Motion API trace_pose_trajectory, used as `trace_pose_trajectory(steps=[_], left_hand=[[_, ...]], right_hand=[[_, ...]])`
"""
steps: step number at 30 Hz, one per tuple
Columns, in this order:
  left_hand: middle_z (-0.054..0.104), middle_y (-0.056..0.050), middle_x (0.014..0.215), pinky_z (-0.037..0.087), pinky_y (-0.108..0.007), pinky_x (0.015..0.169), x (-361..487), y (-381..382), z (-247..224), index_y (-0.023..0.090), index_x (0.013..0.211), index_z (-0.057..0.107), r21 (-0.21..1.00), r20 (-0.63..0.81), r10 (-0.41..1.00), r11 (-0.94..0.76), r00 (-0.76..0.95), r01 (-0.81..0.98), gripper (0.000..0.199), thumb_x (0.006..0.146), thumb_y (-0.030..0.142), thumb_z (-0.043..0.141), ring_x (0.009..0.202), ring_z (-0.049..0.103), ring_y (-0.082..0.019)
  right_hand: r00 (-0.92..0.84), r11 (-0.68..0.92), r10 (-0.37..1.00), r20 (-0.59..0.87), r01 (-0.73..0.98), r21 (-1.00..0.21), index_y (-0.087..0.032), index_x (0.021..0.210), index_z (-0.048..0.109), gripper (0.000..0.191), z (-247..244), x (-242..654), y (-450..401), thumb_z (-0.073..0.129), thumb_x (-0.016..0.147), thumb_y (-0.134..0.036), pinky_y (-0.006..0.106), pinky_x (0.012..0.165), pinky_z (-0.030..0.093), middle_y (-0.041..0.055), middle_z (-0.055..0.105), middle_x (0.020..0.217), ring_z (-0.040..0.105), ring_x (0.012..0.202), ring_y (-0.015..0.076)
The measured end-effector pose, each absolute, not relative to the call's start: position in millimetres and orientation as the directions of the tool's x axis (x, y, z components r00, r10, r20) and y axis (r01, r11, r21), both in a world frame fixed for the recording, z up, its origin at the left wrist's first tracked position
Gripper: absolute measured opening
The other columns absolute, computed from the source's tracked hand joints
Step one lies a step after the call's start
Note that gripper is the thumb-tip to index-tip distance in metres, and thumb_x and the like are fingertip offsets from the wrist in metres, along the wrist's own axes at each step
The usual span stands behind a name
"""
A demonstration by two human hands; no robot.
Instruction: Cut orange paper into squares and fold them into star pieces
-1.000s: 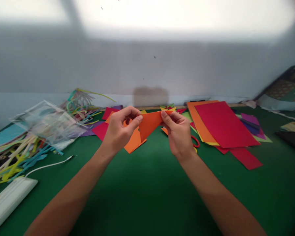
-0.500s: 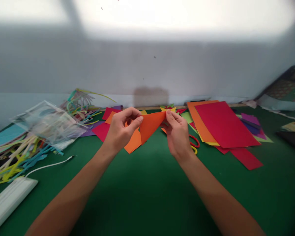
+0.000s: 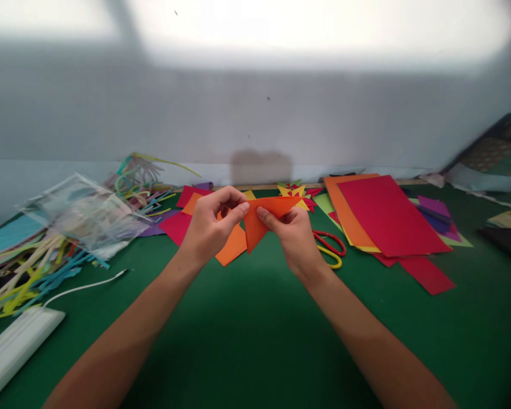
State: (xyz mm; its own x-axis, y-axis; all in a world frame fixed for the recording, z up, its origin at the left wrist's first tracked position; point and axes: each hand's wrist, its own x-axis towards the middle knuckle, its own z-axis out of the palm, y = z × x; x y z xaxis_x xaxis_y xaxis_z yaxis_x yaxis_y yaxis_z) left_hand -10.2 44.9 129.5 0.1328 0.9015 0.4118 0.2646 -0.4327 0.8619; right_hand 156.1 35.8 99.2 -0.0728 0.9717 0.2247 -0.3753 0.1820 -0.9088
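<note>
An orange paper folded into a triangle [image 3: 255, 227] is held up above the table, one point hanging down and another reaching right. My left hand [image 3: 215, 221] pinches its upper left corner between thumb and forefinger. On its front face, near the middle, lies the thumb of my right hand [image 3: 296, 236]; the other fingers are behind the paper, partly hidden. Beneath and behind it, an orange sheet [image 3: 232, 247] rests on the green table [image 3: 247, 329].
Scissors with red and yellow handles [image 3: 332, 261] lie right of my right hand. Farther back are paper stars [image 3: 293, 196]. A red sheet [image 3: 392, 216] tops a stack at right. Colored strips [image 3: 46, 272], a clear bag [image 3: 85, 216] and a white power strip [image 3: 21, 346] are at left.
My right hand has moved left from the triangle's right corner to its middle, uncovering that corner and more of the scissors. My left hand keeps its pinch.
</note>
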Motion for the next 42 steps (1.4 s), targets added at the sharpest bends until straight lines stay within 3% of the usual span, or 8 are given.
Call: trace_pose_trajectory(steps=[7, 11, 15, 20, 23, 27, 39, 42], left_hand=[[0.06, -0.001, 0.074, 0.044, -0.028, 0.061, -14, 46, 131, 0.02, 0.082, 0.067, 0.874, 0.409, 0.907, -0.42, 0.096, 0.243, 0.011, 0.087, 0.03, 0.068, 0.067, 0.054, -0.015], [0.061, -0.002, 0.075, 0.045, -0.028, 0.061, -16, 46, 132, 0.019, 0.083, 0.068, 0.884, 0.391, 0.915, -0.404, 0.102, 0.234, 0.012, 0.086, 0.03, 0.069, 0.067, 0.055, -0.015], [0.061, -0.002, 0.076, 0.047, -0.029, 0.063, -18, 47, 131, 0.019, 0.084, 0.068, 0.887, 0.391, 0.915, -0.402, 0.097, 0.227, 0.011, 0.087, 0.03, 0.069, 0.069, 0.056, -0.015], [0.06, -0.001, 0.076, 0.046, -0.028, 0.062, -21, 48, 131, 0.019, 0.082, 0.066, 0.893, 0.394, 0.917, -0.399, 0.065, 0.209, 0.011, 0.086, 0.03, 0.07, 0.068, 0.056, -0.015], [0.06, -0.002, 0.076, 0.047, -0.028, 0.062, -21, 47, 133, 0.019, 0.082, 0.067, 0.898, 0.383, 0.92, -0.391, 0.079, 0.204, 0.012, 0.086, 0.03, 0.069, 0.069, 0.056, -0.016], [0.062, -0.003, 0.077, 0.048, -0.029, 0.064, -22, 47, 135, 0.019, 0.083, 0.068, 0.901, 0.354, 0.925, -0.377, 0.138, 0.217, 0.012, 0.086, 0.031, 0.069, 0.071, 0.058, -0.017], [0.061, -0.002, 0.076, 0.044, -0.027, 0.061, -26, 49, 133, 0.019, 0.085, 0.069, 0.907, 0.354, 0.929, -0.369, 0.11, 0.202, 0.01, 0.086, 0.029, 0.069, 0.069, 0.056, -0.015], [0.062, -0.002, 0.076, 0.046, -0.028, 0.062, -25, 49, 134, 0.019, 0.083, 0.068, 0.909, 0.341, 0.93, -0.364, 0.141, 0.202, 0.012, 0.086, 0.03, 0.069, 0.07, 0.057, -0.016]], right_hand=[[-0.166, 0.138, 0.96, 0.225, -0.418, -0.898, -0.021, 0.101, 0.08, 0.031, 101, 155, 35, 0.074, 0.089, -0.049, 0.039, 0.089, 0.06, 0.0071, 0.08, 0.102, 0.075, 0.097, 0.0245], [-0.138, 0.19, 0.954, 0.265, -0.403, -0.895, -0.023, 0.102, 0.079, 0.025, 100, 159, 38, 0.078, 0.087, -0.042, 0.038, 0.091, 0.059, 0.0062, 0.08, 0.106, 0.074, 0.099, 0.0239], [-0.119, 0.228, 0.949, 0.293, -0.386, -0.894, -0.023, 0.102, 0.08, 0.02, 98, 163, 41, 0.077, 0.089, -0.037, 0.038, 0.082, 0.062, 0.0051, 0.081, 0.102, 0.075, 0.093, 0.0233], [-0.164, 0.174, 0.952, 0.258, -0.402, -0.899, -0.024, 0.104, 0.08, 0.032, 98, 161, 40, 0.068, 0.093, -0.051, 0.038, 0.078, 0.062, 0.0058, 0.08, 0.097, 0.075, 0.093, 0.0241], [-0.138, 0.197, 0.954, 0.265, -0.375, -0.906, -0.025, 0.103, 0.08, 0.035, 100, 161, 40, 0.069, 0.091, -0.056, 0.038, 0.081, 0.061, 0.0063, 0.08, 0.099, 0.074, 0.097, 0.0246], [-0.077, 0.285, 0.941, 0.328, -0.337, -0.897, -0.026, 0.099, 0.081, 0.024, 100, 166, 44, 0.083, 0.082, -0.043, 0.038, 0.087, 0.059, 0.0039, 0.08, 0.097, 0.074, 0.092, 0.0231], [-0.142, 0.206, 0.949, 0.281, -0.394, -0.896, -0.026, 0.107, 0.078, 0.04, 102, 165, 41, 0.061, 0.095, -0.059, 0.037, 0.086, 0.058, 0.0062, 0.078, 0.102, 0.071, 0.104, 0.0242], [-0.12, 0.253, 0.943, 0.311, -0.35, -0.902, -0.025, 0.108, 0.078, 0.038, 101, 165, 41, 0.069, 0.09, -0.057, 0.038, 0.088, 0.058, 0.006, 0.079, 0.102, 0.071, 0.103, 0.0246]])
